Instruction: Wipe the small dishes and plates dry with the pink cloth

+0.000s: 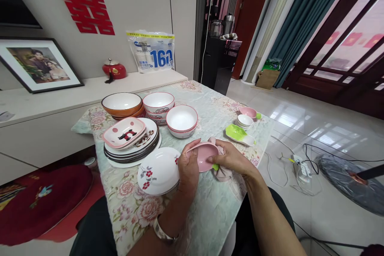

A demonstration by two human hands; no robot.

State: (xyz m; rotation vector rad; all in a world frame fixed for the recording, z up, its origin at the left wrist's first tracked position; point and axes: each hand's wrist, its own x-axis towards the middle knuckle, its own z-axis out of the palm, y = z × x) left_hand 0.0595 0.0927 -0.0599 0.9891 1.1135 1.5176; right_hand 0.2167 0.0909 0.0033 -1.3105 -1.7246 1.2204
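Observation:
Between my two hands is a small pink bowl (207, 155) with a green tip, held above the tablecloth. My left hand (189, 164) grips its left rim, thumb inside. On the other side my right hand (229, 156) holds the bowl's right edge, together with a pale pink cloth (224, 173) that hangs below and shows behind the rim. Just left of my left hand lies a small stack of white plates with red flowers (162, 172). Beyond the hands stands a white bowl with a red rim (181, 120), stacked on another.
A tall plate stack (132, 154) carries a pink bear-pattern dish (124, 133). Orange bowls (121, 106) and patterned bowls (158, 104) stand behind. At right sit a green leaf-shaped dish (238, 133), small white bowls (244, 122) and another pink bowl (248, 112). Cables and a power strip (301, 168) lie on the floor.

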